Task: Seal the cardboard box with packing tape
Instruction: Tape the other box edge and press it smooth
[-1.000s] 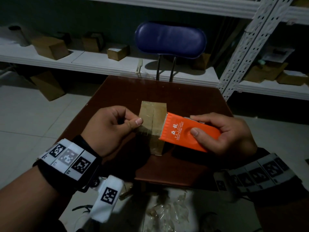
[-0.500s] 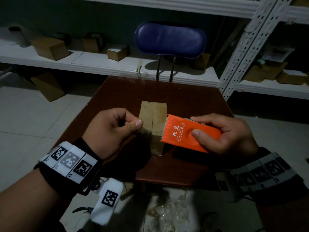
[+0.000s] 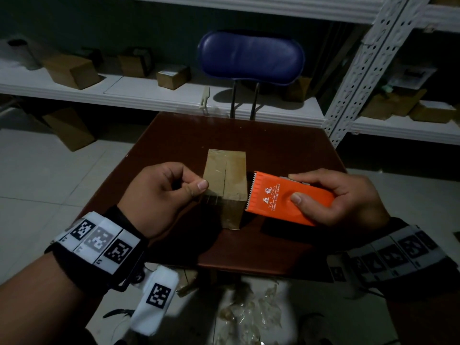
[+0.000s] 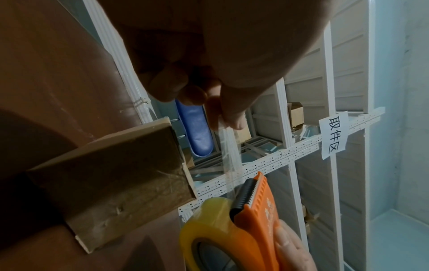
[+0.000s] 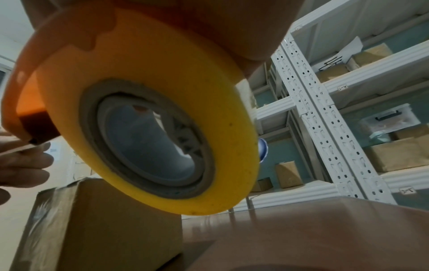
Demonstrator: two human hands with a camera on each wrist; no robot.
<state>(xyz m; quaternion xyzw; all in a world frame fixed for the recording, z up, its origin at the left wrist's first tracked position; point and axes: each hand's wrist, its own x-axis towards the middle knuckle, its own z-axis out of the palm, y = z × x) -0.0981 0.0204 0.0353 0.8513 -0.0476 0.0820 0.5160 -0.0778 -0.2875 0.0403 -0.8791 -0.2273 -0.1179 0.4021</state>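
head view: the left hand (image 3: 159,195) is pinching the free end of the clear tape strip (image 3: 211,195) between thumb and forefinger, holding it over the near part of the cardboard box (image 3: 225,180), presumably so the strip can be laid across the centre seam; the right hand (image 3: 341,197) is clamping the orange tape dispenser (image 3: 286,197) with thumb on top and fingers around it, serrated edge facing the box and sitting just beside the box's right side, likely to keep the strip taut. the box is resting near the middle of the dark red table (image 3: 273,145), flaps closed, its top and near face glossy with tape already laid. left wrist view: the strip (image 4: 228,155) is running, streaked and translucent, from the pinching fingertips (image 4: 234,119) down to the yellow tape roll (image 4: 209,220) behind the toothed blade (image 4: 246,194), passing clear of the box corner (image 4: 130,176), so it is probably not yet stuck down at this point. right wrist view: the roll (image 5: 148,110) is filling the frame, sitting in the orange shell (image 5: 25,95) above the table; the box (image 5: 97,220) is standing below left, its brown side wrinkled with film, and the left hand's fingers (image 5: 23,165) are showing at the left edge.
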